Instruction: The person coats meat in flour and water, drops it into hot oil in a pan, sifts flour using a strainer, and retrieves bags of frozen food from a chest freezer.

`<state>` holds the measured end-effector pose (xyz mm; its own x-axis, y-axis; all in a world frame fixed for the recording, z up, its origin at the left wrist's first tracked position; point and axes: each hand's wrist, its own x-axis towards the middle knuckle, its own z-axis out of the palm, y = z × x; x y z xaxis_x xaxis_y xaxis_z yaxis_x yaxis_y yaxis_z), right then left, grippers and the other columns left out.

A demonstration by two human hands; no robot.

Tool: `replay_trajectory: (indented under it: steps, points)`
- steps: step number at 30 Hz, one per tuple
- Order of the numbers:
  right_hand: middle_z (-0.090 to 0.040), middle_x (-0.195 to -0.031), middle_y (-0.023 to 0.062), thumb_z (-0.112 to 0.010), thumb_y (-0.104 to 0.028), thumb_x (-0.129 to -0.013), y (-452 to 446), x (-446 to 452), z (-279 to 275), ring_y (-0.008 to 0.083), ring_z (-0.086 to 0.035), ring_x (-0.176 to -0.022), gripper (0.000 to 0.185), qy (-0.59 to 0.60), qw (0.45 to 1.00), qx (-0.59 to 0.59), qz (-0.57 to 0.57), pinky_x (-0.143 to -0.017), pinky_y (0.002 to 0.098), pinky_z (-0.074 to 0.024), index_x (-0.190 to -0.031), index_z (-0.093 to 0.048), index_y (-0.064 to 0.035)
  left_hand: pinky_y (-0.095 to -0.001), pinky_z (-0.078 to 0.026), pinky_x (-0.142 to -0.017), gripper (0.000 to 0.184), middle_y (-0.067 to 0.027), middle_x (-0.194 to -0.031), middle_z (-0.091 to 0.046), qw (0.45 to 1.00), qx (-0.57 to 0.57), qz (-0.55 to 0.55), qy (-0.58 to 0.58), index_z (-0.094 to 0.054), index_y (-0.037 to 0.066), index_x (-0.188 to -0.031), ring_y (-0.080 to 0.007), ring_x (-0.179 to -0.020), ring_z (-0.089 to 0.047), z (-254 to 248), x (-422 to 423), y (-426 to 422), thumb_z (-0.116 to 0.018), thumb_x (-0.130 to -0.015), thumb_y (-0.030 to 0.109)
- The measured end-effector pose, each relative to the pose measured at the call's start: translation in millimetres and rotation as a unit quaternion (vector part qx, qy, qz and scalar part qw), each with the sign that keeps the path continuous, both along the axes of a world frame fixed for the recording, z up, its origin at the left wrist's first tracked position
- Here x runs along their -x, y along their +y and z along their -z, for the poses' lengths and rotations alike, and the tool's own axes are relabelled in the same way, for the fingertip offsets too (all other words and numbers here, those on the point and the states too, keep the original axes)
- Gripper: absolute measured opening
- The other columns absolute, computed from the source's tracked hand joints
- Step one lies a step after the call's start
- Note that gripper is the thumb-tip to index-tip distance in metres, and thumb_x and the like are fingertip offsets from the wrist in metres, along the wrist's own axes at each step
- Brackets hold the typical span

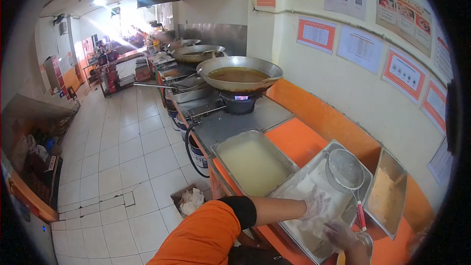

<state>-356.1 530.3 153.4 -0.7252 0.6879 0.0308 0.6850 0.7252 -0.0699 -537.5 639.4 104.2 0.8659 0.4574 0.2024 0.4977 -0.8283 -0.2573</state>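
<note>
My left hand (317, 204), in a clear plastic glove, lies in the white flour of a metal tray (287, 194), fingers apart. Close beside it, my right hand (339, 235), gloved too, reaches over the flour with its fingers stretched out; they are slightly blurred. I make out nothing held in either hand. A round mesh strainer (345, 168) rests at the tray's far side, its red handle (361, 216) pointing toward me. Near my right wrist, a metal bowl or scoop (365, 242) shows in part.
Left of the flour stands a pan of cloudy pale liquid (252, 162). On the right, a deep pan (387, 196) holds yellowish powder. Beyond them, a wok of oil (239, 74) sits over a lit burner (239, 102). A bin (190, 201) stands on the floor.
</note>
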Motion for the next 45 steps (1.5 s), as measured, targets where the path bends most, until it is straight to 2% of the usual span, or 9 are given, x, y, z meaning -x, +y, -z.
replay_trajectory:
  steps: [7,10,12,17,22,26,34,39,45]
  points:
    - [-0.059,-0.102,0.0147,-0.053,-0.008,-0.068,25.7,11.5,29.0,0.0277,-0.055,-0.099,0.034,-0.035,0.998,0.015,0.057,-0.093,0.0334,-0.0403,-0.101,-0.058,-0.0019,-0.0551,-0.031,-0.089,0.060,-0.0133,-0.117,-0.050,0.999,-0.046,-0.007,0.017,-0.053,0.006,-0.114,-0.0301,-0.110,-0.043,-10.6,-0.3,-13.3,-0.050,-0.075,0.052]
    - [-0.053,-0.113,0.0178,-0.053,-0.006,-0.067,25.6,-15.4,58.9,0.0287,-0.047,-0.111,0.038,-0.025,0.980,-0.156,-0.122,-0.100,0.0332,-0.0334,-0.105,-0.056,0.0000,-0.0524,-0.029,-0.091,0.061,-0.0113,-0.122,-0.045,0.999,-0.025,-0.029,0.035,-0.050,0.006,-0.116,-0.0291,-0.113,-0.038,-16.5,3.2,-14.4,-0.049,-0.076,0.052]
    - [-0.047,-0.120,0.0199,-0.053,-0.007,-0.066,15.4,-19.8,57.0,0.0288,-0.040,-0.117,0.041,0.049,0.998,0.034,-0.021,-0.102,0.0330,-0.0291,-0.106,-0.055,0.0022,-0.0533,-0.025,-0.092,0.061,-0.0104,-0.125,-0.041,0.998,-0.006,-0.042,0.050,-0.047,0.008,-0.118,-0.0288,-0.115,-0.034,-17.4,5.6,-13.8,-0.046,-0.076,0.053]
    - [-0.040,-0.125,0.0202,-0.053,-0.016,-0.072,1.3,-44.6,50.7,0.0291,-0.037,-0.118,0.041,-0.175,0.964,0.190,-0.059,-0.099,0.0337,-0.0296,-0.109,-0.055,0.0003,-0.0555,-0.016,-0.094,0.064,-0.0082,-0.131,-0.032,0.994,0.068,-0.046,0.079,-0.038,0.011,-0.124,-0.0280,-0.121,-0.025,-21.8,16.2,-15.5,-0.039,-0.079,0.056]
    - [-0.058,-0.100,0.0218,-0.050,-0.025,-0.079,-14.9,15.7,-103.9,0.0305,-0.056,-0.095,0.037,-0.109,0.921,0.352,0.127,-0.084,0.0384,-0.0425,-0.106,-0.057,-0.0003,-0.0577,-0.007,-0.097,0.066,-0.0060,-0.138,-0.023,0.998,0.037,-0.011,0.044,-0.030,0.015,-0.131,-0.0272,-0.127,-0.016,-47.8,34.2,-23.0,-0.031,-0.081,0.058]
    - [-0.062,-0.087,0.0191,-0.057,-0.035,-0.079,18.5,20.8,-76.4,0.0298,-0.061,-0.078,0.038,0.190,0.925,0.078,0.320,-0.075,0.0356,-0.0458,-0.102,-0.061,-0.0055,-0.0595,0.000,-0.099,0.069,-0.0043,-0.143,-0.016,0.999,-0.042,-0.003,0.008,-0.023,0.018,-0.136,-0.0266,-0.132,-0.008,-68.7,45.6,-39.9,-0.026,-0.083,0.061]
    - [-0.057,-0.072,-0.0046,-0.065,-0.022,-0.078,67.5,50.4,-29.3,0.0082,-0.047,-0.065,0.020,0.494,0.763,0.269,0.318,-0.060,0.0232,-0.0396,-0.088,-0.066,-0.0044,-0.0647,-0.006,-0.097,0.061,-0.0079,-0.142,-0.019,0.998,0.021,-0.016,0.053,-0.031,0.018,-0.134,-0.0309,-0.132,-0.009,-66.5,65.3,-56.1,-0.036,-0.083,0.052]
    - [-0.058,-0.069,0.0044,-0.064,-0.014,-0.077,80.2,59.1,-28.6,0.0139,-0.050,-0.063,0.013,0.419,0.849,0.141,0.289,-0.059,0.0282,-0.0413,-0.079,-0.062,-0.0015,-0.0616,-0.012,-0.099,0.060,-0.0098,-0.141,-0.021,0.998,0.034,-0.037,0.028,-0.032,0.014,-0.133,-0.0297,-0.131,-0.015,-94.7,81.2,-72.1,-0.040,-0.083,0.046]
    - [-0.056,-0.075,0.0173,-0.055,-0.001,-0.070,110.1,47.3,-9.9,0.0362,-0.052,-0.075,0.003,0.274,0.924,-0.169,0.208,-0.068,0.0425,-0.0426,-0.071,-0.058,-0.0008,-0.0466,-0.022,-0.102,0.056,-0.0132,-0.135,-0.031,0.962,0.169,-0.052,-0.206,-0.032,0.002,-0.130,-0.0260,-0.126,-0.029,-11.5,108.8,-62.2,-0.046,-0.083,0.029]
